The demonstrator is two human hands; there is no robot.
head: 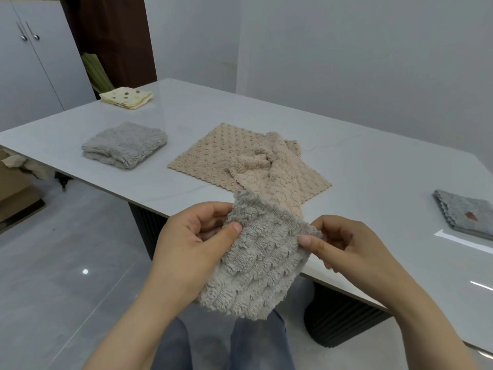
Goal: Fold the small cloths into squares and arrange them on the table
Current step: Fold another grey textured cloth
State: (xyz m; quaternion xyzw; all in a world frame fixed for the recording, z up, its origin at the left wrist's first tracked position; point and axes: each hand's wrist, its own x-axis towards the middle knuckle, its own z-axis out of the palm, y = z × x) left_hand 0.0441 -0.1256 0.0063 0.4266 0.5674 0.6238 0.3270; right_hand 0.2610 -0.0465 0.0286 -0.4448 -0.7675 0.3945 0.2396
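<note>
Fingers (232, 231) of left hand (192, 236) and right hand (344, 244) curled, thumbs pinching the top corners of a fuzzy grey cloth (256, 268), held up at the near edge of a pale table (373, 169). Just beyond it on the table, beige cloths (226, 153), one flat, another rumpled on top. Farther left, a folded grey cloth (125, 144); beyond that, a folded yellow spotted cloth (126, 97). At far right, a grey cloth with a red mark (464, 214).

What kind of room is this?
Probably a room in a home, maybe a dining room: a long stone-topped table, white cupboard doors and a shiny tiled floor.
</note>
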